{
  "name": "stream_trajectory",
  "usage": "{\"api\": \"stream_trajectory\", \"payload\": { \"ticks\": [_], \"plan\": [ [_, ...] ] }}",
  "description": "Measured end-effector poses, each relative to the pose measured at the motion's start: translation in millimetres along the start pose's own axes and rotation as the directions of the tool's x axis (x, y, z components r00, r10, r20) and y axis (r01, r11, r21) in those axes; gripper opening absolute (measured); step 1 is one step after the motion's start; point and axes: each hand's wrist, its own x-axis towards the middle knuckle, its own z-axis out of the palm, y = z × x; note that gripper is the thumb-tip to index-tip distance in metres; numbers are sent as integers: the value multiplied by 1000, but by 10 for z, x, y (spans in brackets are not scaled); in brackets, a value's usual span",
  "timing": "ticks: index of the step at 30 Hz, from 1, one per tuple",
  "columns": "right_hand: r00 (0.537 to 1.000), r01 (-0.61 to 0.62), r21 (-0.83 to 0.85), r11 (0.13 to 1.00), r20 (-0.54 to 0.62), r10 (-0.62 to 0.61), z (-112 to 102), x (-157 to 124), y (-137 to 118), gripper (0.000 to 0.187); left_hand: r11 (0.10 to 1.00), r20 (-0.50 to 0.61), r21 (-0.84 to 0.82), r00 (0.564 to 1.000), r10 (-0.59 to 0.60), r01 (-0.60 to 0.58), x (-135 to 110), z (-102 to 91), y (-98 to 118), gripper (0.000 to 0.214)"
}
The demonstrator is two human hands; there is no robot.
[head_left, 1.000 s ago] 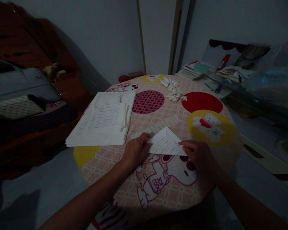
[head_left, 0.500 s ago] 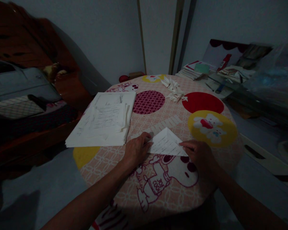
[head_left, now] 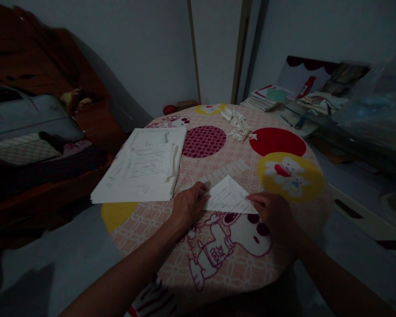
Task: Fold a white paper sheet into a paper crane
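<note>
A white sheet of paper with lines of handwriting, folded into a triangle (head_left: 229,197), lies on the patterned tablecloth (head_left: 247,268) with its peak pointing away from me. My left hand (head_left: 189,202) grips its left corner, fingers curled and pressed together. At the opposite corner, my right hand (head_left: 273,210) pinches the paper between thumb and fingers. Left of my left hand sits a stack of written sheets (head_left: 119,185), with smaller papers (head_left: 150,163) on top. Folded white paper pieces (head_left: 239,125) are gathered toward the far side of the round table.
A pile of books and papers (head_left: 262,101) stands behind the table at the right, near a glass shelf (head_left: 336,123) holding a red bottle-like item (head_left: 306,87). On the left, a wooden bench (head_left: 92,119) carries a pale bag (head_left: 36,114).
Both hands stay on the folded paper's corners, and the fold looks the same. The view has shifted very slightly; nothing else visibly moves.
</note>
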Motion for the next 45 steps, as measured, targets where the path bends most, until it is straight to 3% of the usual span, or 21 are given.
{"api": "stream_trajectory", "payload": {
  "ticks": [4,7,8,10,13,16,21,25,28,30,38,45],
  "plan": [
    [1000,23,-16,1000,-4,-23,12,7,22,28,998,16,56,1000,20,-21,-31,13,10,23],
    [999,41,-46,998,-13,-41,23,18,34,28,983,-49,79,985,167,-163,-2,39,-14,34],
    [999,39,-58,998,-6,-39,22,23,28,29,963,-70,79,962,262,-257,23,48,-28,38],
    [999,34,-84,996,17,-33,10,35,3,30,879,-54,55,877,477,-475,85,58,-54,45],
    [998,39,-139,989,47,-33,-19,44,-37,30,763,109,-16,758,643,-646,160,51,-70,50],
    [999,24,-180,983,28,-20,-56,27,-17,28,744,211,-16,725,655,-668,165,30,-58,53],
    [1000,-22,-234,972,-24,17,-154,-55,54,22,716,248,11,696,674,-698,98,19,-40,62],
    [984,-19,-270,963,-175,-30,-177,-81,-146,19,688,235,32,675,699,-725,91,51,-52,61],
    [996,76,-1,997,-49,-76,-81,-24,-365,14,679,232,55,671,704,-732,103,81,-69,63],
    [997,36,104,994,69,-43,3,38,-449,14,669,226,81,667,710,-739,111,98,-78,62],
    [938,-206,109,972,303,165,71,197,-420,6,588,203,162,610,766,-793,145,163,-113,54],
    [860,-286,125,950,471,197,40,276,-468,8,584,215,176,610,763,-792,144,161,-123,57]
  ]
}}
